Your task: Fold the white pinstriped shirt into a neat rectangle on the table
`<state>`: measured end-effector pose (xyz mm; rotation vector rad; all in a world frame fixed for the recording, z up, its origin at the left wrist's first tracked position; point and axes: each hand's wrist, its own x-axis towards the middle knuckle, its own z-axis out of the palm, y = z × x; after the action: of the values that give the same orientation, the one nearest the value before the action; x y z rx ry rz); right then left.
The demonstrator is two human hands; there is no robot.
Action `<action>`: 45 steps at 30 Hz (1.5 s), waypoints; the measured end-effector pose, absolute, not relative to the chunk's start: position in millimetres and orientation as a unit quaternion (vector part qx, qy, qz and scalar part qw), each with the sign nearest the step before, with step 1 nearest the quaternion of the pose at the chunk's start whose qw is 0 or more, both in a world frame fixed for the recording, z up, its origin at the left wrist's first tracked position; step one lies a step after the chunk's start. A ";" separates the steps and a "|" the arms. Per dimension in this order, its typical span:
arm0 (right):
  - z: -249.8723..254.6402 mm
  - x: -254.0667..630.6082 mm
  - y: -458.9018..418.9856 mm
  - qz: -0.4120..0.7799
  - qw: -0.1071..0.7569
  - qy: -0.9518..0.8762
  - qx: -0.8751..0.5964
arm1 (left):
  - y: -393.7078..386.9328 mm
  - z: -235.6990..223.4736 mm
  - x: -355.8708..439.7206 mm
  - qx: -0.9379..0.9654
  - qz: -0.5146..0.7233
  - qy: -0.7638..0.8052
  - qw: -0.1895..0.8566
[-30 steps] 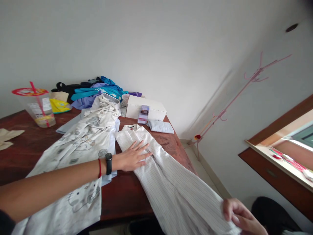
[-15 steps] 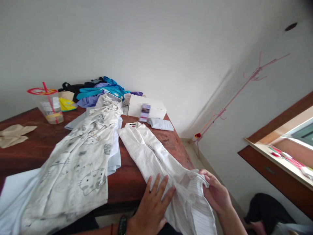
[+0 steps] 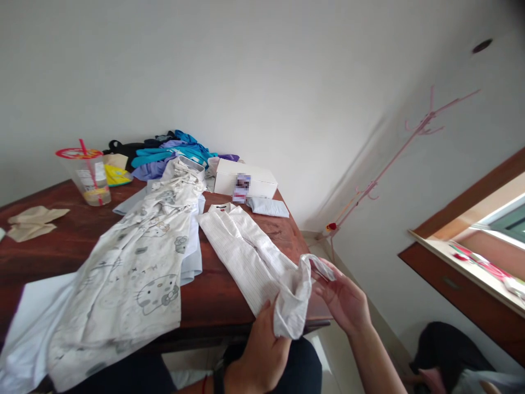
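A white pinstriped shirt [image 3: 250,246] lies lengthwise on the wooden table, its collar toward the wall. Its near end is lifted and bent upward at the table's front edge. My left hand [image 3: 262,350] is closed around the left side of that raised end, fingers partly behind the cloth. On the other side, my right hand [image 3: 342,295] pinches the right corner of the raised end between thumb and fingers. To the left, a white cat-print garment [image 3: 135,262] is spread over other pale clothes and hangs past the table edge.
At the back are a heap of blue and purple clothes [image 3: 176,153], a white box [image 3: 246,178] and a grey folded packet [image 3: 268,207]. A plastic cup with a straw [image 3: 92,180] stands left, near brown paper [image 3: 35,221]. A pink coat rack [image 3: 394,158] leans right.
The shirt's near end has been lifted and folded up from where it hung. My left hand went from lying flat on the cloth to gripping it; my right hand moved slightly left.
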<state>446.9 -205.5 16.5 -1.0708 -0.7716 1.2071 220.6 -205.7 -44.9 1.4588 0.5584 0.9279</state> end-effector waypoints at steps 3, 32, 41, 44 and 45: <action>33.1 447.7 -189.9 0.557 0.581 -0.387 -0.451 | -194.2 -28.6 218.4 0.472 0.431 0.233 0.733; -13.9 454.7 -50.3 0.268 0.337 -0.624 -0.652 | -77.2 -13.5 133.9 0.654 0.303 0.405 0.563; -32.9 443.1 -44.9 0.262 0.285 -0.630 -0.673 | -87.7 -26.2 129.4 0.896 0.197 0.396 0.051; -35.5 438.9 -44.2 0.208 0.264 -0.622 -0.707 | -101.4 -23.7 131.9 0.958 0.187 0.212 0.048; -36.2 436.9 -44.8 0.190 0.254 -0.618 -0.720 | -106.3 -24.1 132.9 0.972 0.172 0.146 0.064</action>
<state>436.9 -44.8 -36.2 -1.9560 -1.6779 0.5150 132.9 -106.3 -24.1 2.9347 0.4396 0.5207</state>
